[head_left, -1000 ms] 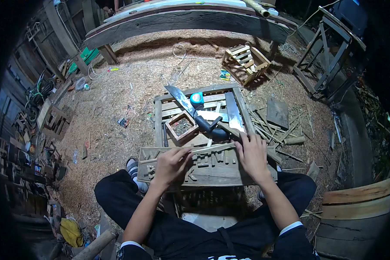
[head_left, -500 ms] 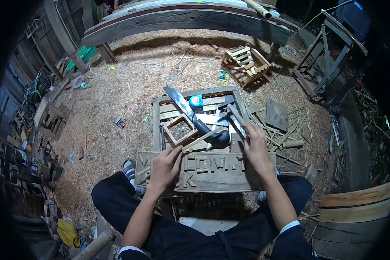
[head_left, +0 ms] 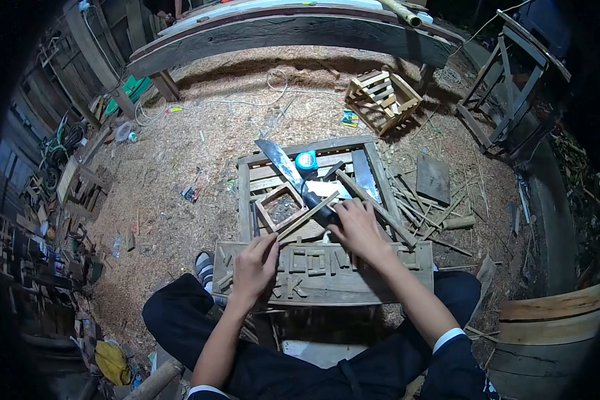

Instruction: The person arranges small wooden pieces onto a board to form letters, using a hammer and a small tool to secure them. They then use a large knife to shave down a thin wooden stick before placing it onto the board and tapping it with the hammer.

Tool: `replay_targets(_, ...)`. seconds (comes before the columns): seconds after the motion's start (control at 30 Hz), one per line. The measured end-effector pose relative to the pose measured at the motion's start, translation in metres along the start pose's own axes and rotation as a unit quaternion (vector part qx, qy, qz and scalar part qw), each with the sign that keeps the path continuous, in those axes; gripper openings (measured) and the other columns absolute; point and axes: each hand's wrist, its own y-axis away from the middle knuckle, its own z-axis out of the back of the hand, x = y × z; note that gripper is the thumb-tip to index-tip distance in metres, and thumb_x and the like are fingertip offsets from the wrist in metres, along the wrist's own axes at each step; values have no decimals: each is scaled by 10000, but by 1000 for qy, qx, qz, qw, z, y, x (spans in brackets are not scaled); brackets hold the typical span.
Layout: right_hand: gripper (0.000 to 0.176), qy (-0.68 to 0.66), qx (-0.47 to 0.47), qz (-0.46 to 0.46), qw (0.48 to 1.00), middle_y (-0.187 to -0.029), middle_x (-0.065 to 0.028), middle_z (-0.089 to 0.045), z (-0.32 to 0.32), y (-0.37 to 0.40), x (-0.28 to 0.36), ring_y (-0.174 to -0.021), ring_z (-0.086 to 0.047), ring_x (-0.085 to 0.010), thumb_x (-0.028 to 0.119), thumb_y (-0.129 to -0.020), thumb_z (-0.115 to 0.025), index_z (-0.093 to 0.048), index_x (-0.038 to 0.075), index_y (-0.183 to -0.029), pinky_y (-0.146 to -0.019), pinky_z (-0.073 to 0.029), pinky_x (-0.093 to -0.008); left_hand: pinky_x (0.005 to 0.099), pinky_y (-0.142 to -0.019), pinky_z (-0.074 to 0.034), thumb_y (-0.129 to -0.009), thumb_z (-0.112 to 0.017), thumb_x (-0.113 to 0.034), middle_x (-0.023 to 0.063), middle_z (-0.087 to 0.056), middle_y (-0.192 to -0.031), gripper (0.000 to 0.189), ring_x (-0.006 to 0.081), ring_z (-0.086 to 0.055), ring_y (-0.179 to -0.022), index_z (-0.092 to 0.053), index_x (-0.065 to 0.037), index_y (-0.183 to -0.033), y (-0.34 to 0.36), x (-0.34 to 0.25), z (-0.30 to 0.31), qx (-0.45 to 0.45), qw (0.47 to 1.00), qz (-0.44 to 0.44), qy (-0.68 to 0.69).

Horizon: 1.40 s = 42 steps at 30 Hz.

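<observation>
My left hand (head_left: 255,267) is closed on the lower end of a thin wooden stick (head_left: 308,216), which slants up to the right. The fingers of my right hand (head_left: 359,230) are apart, close to the black handle of a large knife (head_left: 280,161); I see nothing held in them. A hammer (head_left: 377,207) lies just right of that hand, handle toward me. Beneath both hands is a wooden board (head_left: 353,290) bearing small wood pieces arranged as letters (head_left: 297,287). Beside the stick sits a square wooden frame (head_left: 263,210).
A slatted wooden stand (head_left: 245,200) carries the tools, among them a blue tape measure (head_left: 306,161) and a saw (head_left: 365,175). Farther off are a slatted wooden crate (head_left: 383,100) and a long beam bench (head_left: 287,37). Thin sticks (head_left: 440,217) lie to the right, on sawdust-covered ground.
My right hand has let go of the hammer and moved left toward the knife handle. The hammer now rests on the stand. My left hand still holds the stick.
</observation>
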Motion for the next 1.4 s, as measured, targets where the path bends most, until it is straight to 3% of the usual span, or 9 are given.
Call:
replay_targets(0.17, 351, 11, 34, 18, 999, -1053, -135, -642, -9, -14, -6, -1042, -614, -304, 331, -872, -763, -668, 65, -1079, -1017, -369, -486, 409, -763, -562, -955, -693, -106, 189, -727, -992, 231, 363, -725, -876, -736, -20, -1165, 3, 3, 6, -6, 999, 11, 43)
replay_targets(0.33, 371, -186, -45, -97, 977, -992, -213, -604, 34, -11, 21, -859, -648, -440, 348, -968, -656, -640, -11, -1061, -741, -515, -516, 380, -783, -566, -948, -701, -99, 208, -743, -1003, 237, 335, -738, -887, -745, -17, -1166, 3, 4, 9, -24, 997, 24, 75)
replay_targets(0.4, 396, -215, -80, -106, 967, -1004, -210, -606, 39, 2, 21, -871, -649, -432, 362, -977, -643, -643, -15, -1095, -753, -511, -513, 314, -731, -553, -950, -704, -86, 170, -764, -1004, 245, 220, -724, -825, -747, -3, -1176, 1, 3, 13, -54, 997, -10, 45)
replay_targets(0.57, 526, -253, -213, -135, 934, -1019, -241, -594, 60, 54, 40, -906, -631, -411, 416, -999, -553, -604, -70, -1193, -801, -513, -478, 298, -722, -548, -982, -685, -116, 141, -755, -939, 280, 165, -707, -807, -723, -6, -1238, 6, -19, 22, -40, 991, 40, 121)
replay_targets(0.63, 527, -295, -260, -104, 913, -1051, -221, -646, 64, 65, 46, -957, -658, -324, 364, -936, -640, -592, -62, -1242, -834, -528, -442, 279, -719, -539, -1021, -645, -126, 105, -737, -891, 298, 121, -687, -809, -689, 18, -1279, 13, -24, 24, 1, 983, 81, 166)
replay_targets(0.73, 465, -485, -141, -192, 841, -919, -73, -678, 72, 64, 45, -828, -644, -146, 155, -834, -745, -606, -47, -1228, -742, -540, -335, 261, -707, -526, -1046, -616, -119, 76, -718, -884, 280, 103, -671, -805, -681, 30, -1274, 20, -31, 14, 40, 979, 35, 198)
replay_targets(0.83, 409, -513, -117, -249, 813, -801, -32, -626, 95, 81, 54, -742, -623, -107, 171, -833, -747, -636, -45, -1161, -660, -524, -314, 253, -681, -504, -1054, -619, -142, 42, -674, -849, 290, 87, -620, -760, -670, 29, -1282, 24, -61, -4, 28, 971, 83, 224)
replay_targets(1.1, 472, -302, -199, -187, 913, -901, -212, -709, 127, 122, 7, -837, -731, -384, 218, -808, -803, -606, 30, -1194, -705, -559, -461, 259, -640, -472, -1073, -585, -186, 17, -628, -820, 319, 85, -568, -726, -640, 21, -1310, 12, -129, -45, 92, 967, 77, 223)
replay_targets(1.4, 405, -97, -156, -179, 966, -861, -220, -702, 161, 163, -23, -775, -711, -411, 129, -782, -756, -571, 67, -1137, -654, -544, -503, 395, -580, -447, -1030, -609, -118, 207, -618, -701, 189, 263, -584, -582, -678, 55, -1063, 12, -221, -82, 86, 979, -41, 178)
